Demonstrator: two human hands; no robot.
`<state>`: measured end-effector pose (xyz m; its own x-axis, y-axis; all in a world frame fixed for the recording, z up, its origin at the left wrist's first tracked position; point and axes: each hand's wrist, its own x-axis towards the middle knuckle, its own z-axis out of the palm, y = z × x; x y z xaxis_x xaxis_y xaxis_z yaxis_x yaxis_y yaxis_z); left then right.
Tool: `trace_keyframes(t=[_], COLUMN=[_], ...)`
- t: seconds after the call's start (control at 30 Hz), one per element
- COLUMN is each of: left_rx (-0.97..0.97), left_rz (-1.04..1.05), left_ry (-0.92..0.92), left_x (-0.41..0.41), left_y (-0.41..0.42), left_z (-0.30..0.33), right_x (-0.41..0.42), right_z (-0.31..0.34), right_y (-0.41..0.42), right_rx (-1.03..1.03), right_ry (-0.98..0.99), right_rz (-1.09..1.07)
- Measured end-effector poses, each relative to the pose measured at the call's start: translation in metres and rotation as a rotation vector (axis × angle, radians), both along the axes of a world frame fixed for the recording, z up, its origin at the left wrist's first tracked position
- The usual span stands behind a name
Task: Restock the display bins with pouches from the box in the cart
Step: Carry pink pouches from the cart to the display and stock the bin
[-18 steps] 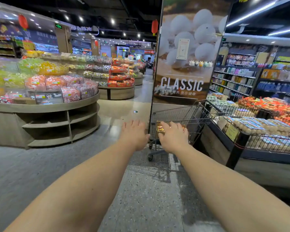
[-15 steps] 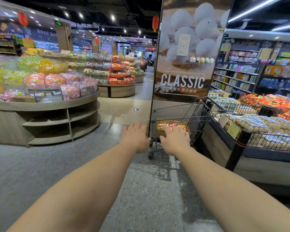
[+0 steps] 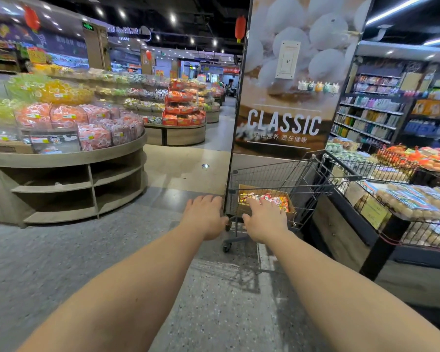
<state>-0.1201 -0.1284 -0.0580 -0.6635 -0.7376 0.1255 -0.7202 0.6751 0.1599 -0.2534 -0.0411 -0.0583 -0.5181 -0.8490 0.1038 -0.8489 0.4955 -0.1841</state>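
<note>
Now the grey wire shopping cart (image 3: 285, 189) sat lower and nearer in view than moments before, its brown cardboard box (image 3: 247, 191) of red and yellow pouches (image 3: 267, 199) more exposed. Open grey speckled floor (image 3: 61, 262) lay left; wire display bins (image 3: 391, 199) crowded the right edge. Both arms reached forward, left hand (image 3: 205, 215) and right hand (image 3: 264, 218) palms down, fingers relaxed, gripping nothing.

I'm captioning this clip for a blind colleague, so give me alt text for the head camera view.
Two bare arms stretch forward, the left hand and right hand open and empty, toward a wire shopping cart holding a cardboard box of bright pouches. The cart stands between a tall pillar poster reading CLASSIC and wire display bins of packaged goods.
</note>
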Motion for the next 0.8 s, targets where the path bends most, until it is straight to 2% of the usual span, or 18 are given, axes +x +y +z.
trace_keyframes(t=[0.3, 0.57, 0.8], left_rx=[-0.030, 0.023, 0.110], left_rz=[-0.059, -0.154, -0.096], left_ry=[-0.020, -0.012, 0.000], left_x=[-0.120, -0.294, -0.441], left_y=[-0.173, -0.270, -0.366], left_z=[0.014, -0.033, -0.067], right_x=[-0.124, -0.296, -0.463], right_z=[0.002, -0.024, -0.046], right_y=[-0.143, -0.222, -0.310], right_rx=[0.008, 0.020, 0.079], right_ry=[-0.001, -0.018, -0.049], right_rz=[-0.084, -0.195, -0.159])
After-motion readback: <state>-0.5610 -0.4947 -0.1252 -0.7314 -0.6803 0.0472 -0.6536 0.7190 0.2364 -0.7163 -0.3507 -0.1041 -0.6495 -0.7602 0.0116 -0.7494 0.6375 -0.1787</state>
